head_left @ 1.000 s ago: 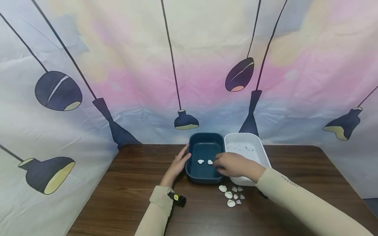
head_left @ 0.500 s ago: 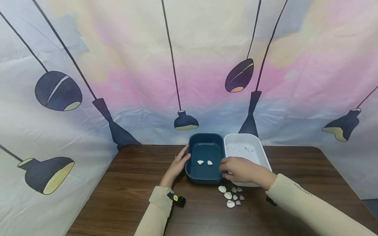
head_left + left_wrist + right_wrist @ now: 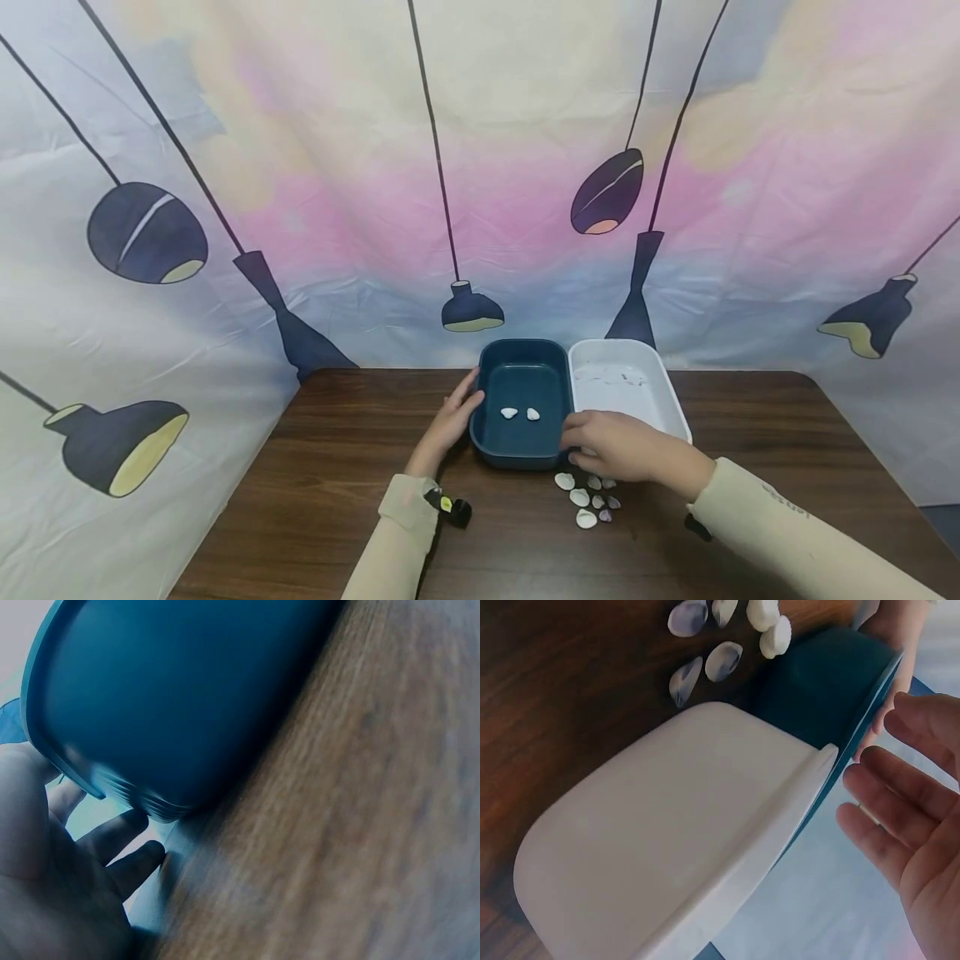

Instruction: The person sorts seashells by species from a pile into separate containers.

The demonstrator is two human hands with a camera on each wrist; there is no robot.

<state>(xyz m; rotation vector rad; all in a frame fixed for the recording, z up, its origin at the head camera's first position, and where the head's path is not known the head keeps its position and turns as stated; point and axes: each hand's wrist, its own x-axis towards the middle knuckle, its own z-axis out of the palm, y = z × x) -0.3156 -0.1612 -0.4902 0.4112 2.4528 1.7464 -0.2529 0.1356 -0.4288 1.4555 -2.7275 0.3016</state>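
Two white seashells [image 3: 532,414] lie side by side on the floor of a dark blue rectangular container [image 3: 525,375]. My left hand [image 3: 450,421] rests against that container's left side, its thumb at the rim and fingertips by the outer wall, also seen in the left wrist view. Over the near part of a white container [image 3: 630,383] hovers my right hand [image 3: 611,446], fingers loosely bent and holding nothing in the right wrist view. Several more seashells [image 3: 580,497], white and purplish, lie on the table just below that hand.
Both containers stand side by side at the back of the brown wooden table [image 3: 360,500]. Behind it hangs a cloth backdrop [image 3: 360,167] printed with lamps. Small specks mark the white container's floor. A black strap with a camera [image 3: 453,507] sits at the left wrist.
My right hand has moved back from over the blue container toward the near edge of the white one and the loose seashells. The left hand and the two seashells inside stay put.
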